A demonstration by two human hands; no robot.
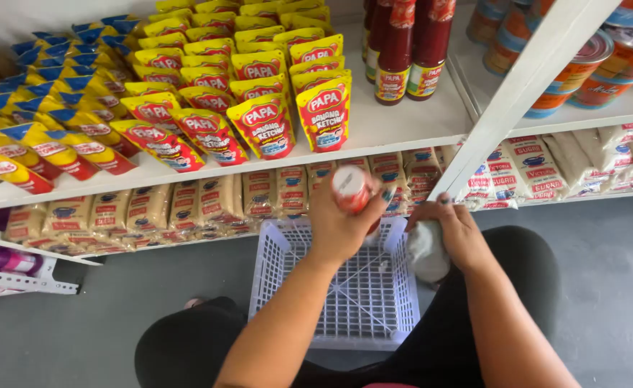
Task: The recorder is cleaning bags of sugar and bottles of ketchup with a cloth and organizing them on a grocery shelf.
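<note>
My left hand (342, 219) grips a small red bottle with a white cap (350, 185), held upright in front of the lower shelf. My right hand (454, 228) is closed on a pale grey cloth (426, 251) just right of the bottle. Both hands hover over the far edge of a white plastic lattice basket (295, 287) that rests on the floor between my knees. The basket's grid bottom shows through with nothing visible in it.
A white shelf (403, 126) carries yellow-and-red sauce pouches (262, 122), red sauce bottles (395, 50) and cans (604, 65). Below it stand rows of tan and white bagged goods (209, 205). Grey floor (604, 273) lies on both sides.
</note>
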